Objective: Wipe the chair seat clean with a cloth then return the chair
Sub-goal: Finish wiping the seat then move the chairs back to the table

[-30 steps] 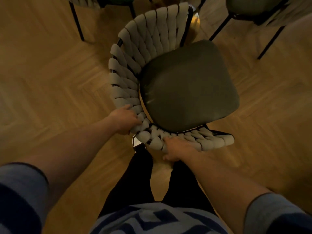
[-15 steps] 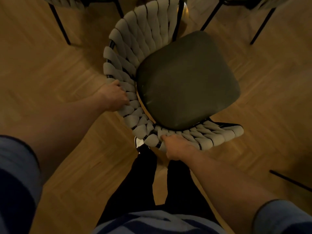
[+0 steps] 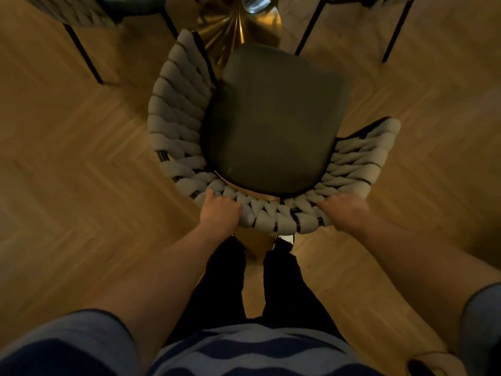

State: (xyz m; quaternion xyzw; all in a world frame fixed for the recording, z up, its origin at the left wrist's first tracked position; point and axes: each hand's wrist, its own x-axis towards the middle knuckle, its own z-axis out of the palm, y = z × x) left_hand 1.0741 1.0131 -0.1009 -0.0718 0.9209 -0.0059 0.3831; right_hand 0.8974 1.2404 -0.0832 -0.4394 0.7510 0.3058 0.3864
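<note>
The left hand (image 3: 218,210) grips the woven backrest (image 3: 273,215) of the chair at its near left curve, fingers curled over the top of the grey braided bands. The right hand (image 3: 343,210) holds the same backrest at the near right curve, fingers wrapped onto the weave. Both arms reach forward from striped sleeves, and the person's dark trouser legs (image 3: 252,280) stand just behind the chair back. Between and beyond the hands lies the dark padded chair seat (image 3: 273,120), its front edge pointing away toward a gold table pedestal (image 3: 230,25). The chair stands on a herringbone wood floor (image 3: 81,172). Black legs of neighbouring chairs (image 3: 309,28) show at the top.
</note>
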